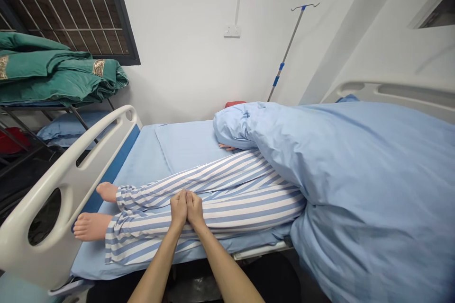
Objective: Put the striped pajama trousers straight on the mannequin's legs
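Observation:
My left hand (pixel 178 207) and my right hand (pixel 194 207) are held side by side with their knuckles touching. Both are curled into loose fists, and nothing shows in them. They are over the lower legs of a patient manikin lying on the bed, in front of its blue and white striped trousers (pixel 245 210). Its bare feet, the nearer foot (pixel 90 226) and the farther foot (pixel 107 192), point left. A blue quilt (pixel 355 161) covers the upper body; the fingers of the manikin's hand (pixel 226 147) stick out below its edge.
A pale footboard (pixel 67 184) closes the bed's left end, and a headboard (pixel 408 92) stands at the right. Behind the bed rises an IV pole (pixel 289 49). Folded green bedding (pixel 60 73) lies on a metal-framed rack at the left. A wall socket (pixel 232 31) is at the back.

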A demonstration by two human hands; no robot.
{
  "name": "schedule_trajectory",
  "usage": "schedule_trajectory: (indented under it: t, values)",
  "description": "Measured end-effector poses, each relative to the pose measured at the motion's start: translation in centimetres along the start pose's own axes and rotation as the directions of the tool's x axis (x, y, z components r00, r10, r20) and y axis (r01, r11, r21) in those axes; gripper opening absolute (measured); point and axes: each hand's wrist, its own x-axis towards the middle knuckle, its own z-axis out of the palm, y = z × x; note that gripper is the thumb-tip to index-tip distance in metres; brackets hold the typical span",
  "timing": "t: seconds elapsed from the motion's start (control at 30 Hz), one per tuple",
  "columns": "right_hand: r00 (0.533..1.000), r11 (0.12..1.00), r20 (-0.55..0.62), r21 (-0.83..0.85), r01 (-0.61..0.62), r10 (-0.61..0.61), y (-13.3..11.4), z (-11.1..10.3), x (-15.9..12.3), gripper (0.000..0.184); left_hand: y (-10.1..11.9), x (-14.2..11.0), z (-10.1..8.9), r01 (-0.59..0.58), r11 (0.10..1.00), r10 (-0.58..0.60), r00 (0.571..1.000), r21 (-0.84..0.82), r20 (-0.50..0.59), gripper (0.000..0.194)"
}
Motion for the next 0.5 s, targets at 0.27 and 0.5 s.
schedule_trajectory:
  t: [0.27,0.5]
  values:
    - [0.997,0.997,-0.052,0.052,-0.054,0.057,0.2,-0.2,0.3,0.039,-1.7,-0.7,0.4,0.020,0.988,-0.008,0.997,0.151,-0.080,0.042]
    - [0.998,0.997,0.061,-0.078,0.029,-0.025,-0.7,-1.5,0.6,0.039,-2.1,-0.6,0.1,-0.067,0.959,0.068,0.998,0.277,0.009,0.042]
